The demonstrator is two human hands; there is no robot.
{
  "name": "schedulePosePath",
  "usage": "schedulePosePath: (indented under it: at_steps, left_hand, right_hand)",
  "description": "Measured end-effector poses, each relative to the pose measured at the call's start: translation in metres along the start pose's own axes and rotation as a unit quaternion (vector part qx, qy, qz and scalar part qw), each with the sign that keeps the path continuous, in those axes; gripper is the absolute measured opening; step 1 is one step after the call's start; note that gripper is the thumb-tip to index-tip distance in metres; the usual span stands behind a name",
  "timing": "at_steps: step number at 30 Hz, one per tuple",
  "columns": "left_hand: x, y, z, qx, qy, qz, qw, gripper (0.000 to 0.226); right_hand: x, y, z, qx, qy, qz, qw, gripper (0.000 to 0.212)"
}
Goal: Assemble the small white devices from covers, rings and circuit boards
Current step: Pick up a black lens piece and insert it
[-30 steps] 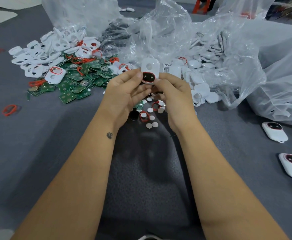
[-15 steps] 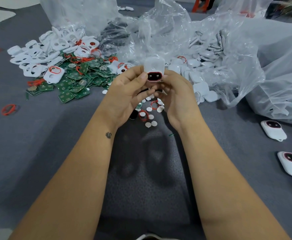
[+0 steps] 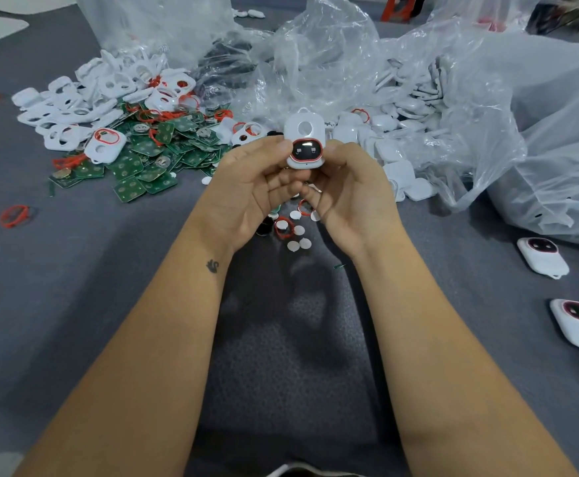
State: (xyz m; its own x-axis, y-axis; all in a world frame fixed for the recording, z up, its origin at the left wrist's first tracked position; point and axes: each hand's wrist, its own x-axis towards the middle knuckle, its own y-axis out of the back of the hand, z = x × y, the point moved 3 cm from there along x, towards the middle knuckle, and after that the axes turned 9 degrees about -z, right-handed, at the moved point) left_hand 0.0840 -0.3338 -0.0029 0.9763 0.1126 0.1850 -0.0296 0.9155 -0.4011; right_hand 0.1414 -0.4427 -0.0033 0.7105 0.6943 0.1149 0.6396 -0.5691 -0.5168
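I hold a small white device [image 3: 304, 139] upright between both hands above the grey surface. It has a round hole near its top and a black window ringed in red below. My left hand [image 3: 250, 187] pinches its left edge with thumb and fingers. My right hand [image 3: 351, 191] pinches its right edge. A heap of green circuit boards [image 3: 143, 160] lies to the left, with white covers [image 3: 74, 105] and red rings [image 3: 164, 115] behind it. Small white discs [image 3: 298, 235] lie under my hands.
Crumpled clear plastic bags [image 3: 315, 63] with more white covers [image 3: 415, 98] fill the back and right. Finished devices [image 3: 542, 258] lie at the right edge, another one [image 3: 578, 321] nearer me. A loose red ring [image 3: 14, 215] lies far left on the grey cloth [image 3: 92, 287].
The device has been raised slightly and turned between my fingers; its round hole faces me again after being out of sight half a second ago. Both hands stay on it.
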Motion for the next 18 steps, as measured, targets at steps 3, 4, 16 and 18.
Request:
schedulePosePath:
  at_steps: [3,4,16,18]
  left_hand:
    - [0.0004,0.0018,-0.0008,0.004,-0.006,-0.007,1.000,0.024]
    - [0.0007,0.0027,-0.0014,0.005,-0.008,-0.010,1.000,0.021]
    - [0.0011,0.0033,-0.0026,0.014,-0.005,-0.006,1.000,0.028]
    - [0.0018,0.0054,-0.0039,0.059,-0.023,0.063,0.996,0.010]
  right_hand:
    - [-0.0005,-0.0011,0.0001,-0.017,0.007,-0.010,1.000,0.020]
    - [-0.0006,-0.0014,0.0004,-0.018,0.008,-0.010,1.000,0.021]
    - [0.0011,0.0013,0.0006,-0.013,0.015,0.018,1.000,0.021]
    - [0.0019,0.0029,-0.0005,-0.027,0.040,0.043,0.998,0.023]
